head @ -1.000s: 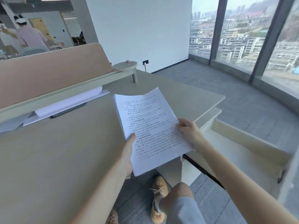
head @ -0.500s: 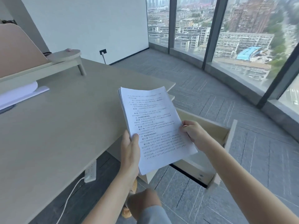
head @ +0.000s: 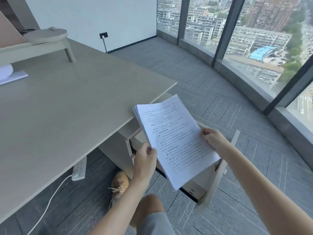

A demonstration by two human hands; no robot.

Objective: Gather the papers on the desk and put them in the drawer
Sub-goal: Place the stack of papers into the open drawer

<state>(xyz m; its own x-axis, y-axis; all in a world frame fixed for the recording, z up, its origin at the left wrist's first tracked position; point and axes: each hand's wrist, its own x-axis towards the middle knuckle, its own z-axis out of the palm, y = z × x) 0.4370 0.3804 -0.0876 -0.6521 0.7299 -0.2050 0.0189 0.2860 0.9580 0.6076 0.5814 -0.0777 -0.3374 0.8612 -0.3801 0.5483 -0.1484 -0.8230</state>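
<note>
A thick stack of printed white papers (head: 171,138) is held in the air off the desk's right end, above the pulled-out drawer (head: 218,175). My left hand (head: 145,160) pinches the stack's lower left edge. My right hand (head: 213,139) grips its right edge. Most of the drawer's inside is hidden by the stack; its beige front panel and near side show. More white paper (head: 10,76) lies at the far left of the beige desk (head: 67,112).
A low shelf riser (head: 42,43) stands at the desk's back. A white power strip (head: 79,170) with a cord hangs below the desk edge. My knee and tan shoe (head: 119,184) are under the hands. Grey carpet and a curved glass wall lie to the right.
The stack has moved right and down, from over the desk to above the open drawer. Both hands kept their hold. My view has swung right, toward the windows.
</note>
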